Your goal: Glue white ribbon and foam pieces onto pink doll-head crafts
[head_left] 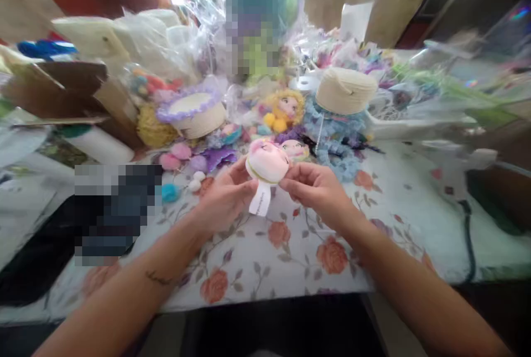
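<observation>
Over the flowered tablecloth (277, 257), a small pink-and-white doll head (269, 161) with a drawn face is held between my two hands. Below it hangs a white ribbon tag (260, 198) with dark lettering, too small to read. My left hand (226, 193) is closed around the head's left side, thumb near the tag. At its right edge my right hand (312, 186) pinches with thumb and fingers; any small piece between them is hidden. Just behind lies another doll face (295, 149).
Behind are a yellow-haired doll (286, 108), a cream basket with lilac trim (198, 114), a woven cream hat (347, 90) and blue ruffled material (338, 149). Pompoms (176, 155) and a dark phone-like object (120, 213) lie left. A glue gun (454, 174) with a cord stands right.
</observation>
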The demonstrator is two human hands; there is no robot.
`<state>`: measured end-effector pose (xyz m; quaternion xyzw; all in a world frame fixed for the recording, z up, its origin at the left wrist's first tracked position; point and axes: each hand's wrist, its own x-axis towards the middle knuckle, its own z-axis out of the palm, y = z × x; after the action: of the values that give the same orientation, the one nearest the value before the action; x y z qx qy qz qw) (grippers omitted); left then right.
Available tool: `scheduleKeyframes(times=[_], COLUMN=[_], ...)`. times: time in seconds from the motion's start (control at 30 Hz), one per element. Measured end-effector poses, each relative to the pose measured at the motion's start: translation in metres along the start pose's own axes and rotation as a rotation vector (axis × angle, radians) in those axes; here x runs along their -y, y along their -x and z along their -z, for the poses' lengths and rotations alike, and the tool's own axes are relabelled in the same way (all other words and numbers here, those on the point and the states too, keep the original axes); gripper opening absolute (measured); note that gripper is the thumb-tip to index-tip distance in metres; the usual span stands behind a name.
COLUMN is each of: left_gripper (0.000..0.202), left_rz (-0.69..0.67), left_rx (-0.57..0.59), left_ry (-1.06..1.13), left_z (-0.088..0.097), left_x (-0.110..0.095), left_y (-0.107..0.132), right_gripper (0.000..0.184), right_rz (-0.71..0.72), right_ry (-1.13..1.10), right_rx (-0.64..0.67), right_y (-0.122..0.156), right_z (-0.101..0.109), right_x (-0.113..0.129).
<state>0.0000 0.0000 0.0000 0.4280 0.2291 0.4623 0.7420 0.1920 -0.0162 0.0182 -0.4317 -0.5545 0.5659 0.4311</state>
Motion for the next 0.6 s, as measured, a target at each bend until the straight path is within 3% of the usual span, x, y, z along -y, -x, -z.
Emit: scheduleKeyframes(times=[0.17, 0.47, 0.6], left_gripper=[0.046, 0.054, 0.072], left_rz=[0.007, 0.104, 0.116], left_rx=[-0.013, 0.071, 0.100], left_ry=[-0.023, -0.041, -0.108], left_z=[0.005, 0.011, 0.009], left_x=[-0.003, -0.012, -0.014], left_y=[0.003, 0.005, 0.006], right_gripper=[0.022, 0.032, 0.033], right_rz=[0.007, 0.045, 0.019], right_ry=[0.026, 0.088, 0.056], right_rx=[-0.006, -0.019, 0.007], right_y=[0.002, 0.004, 0.004], right_z=[0.001, 0.004, 0.006], right_x=[0.000, 0.006, 0.004])
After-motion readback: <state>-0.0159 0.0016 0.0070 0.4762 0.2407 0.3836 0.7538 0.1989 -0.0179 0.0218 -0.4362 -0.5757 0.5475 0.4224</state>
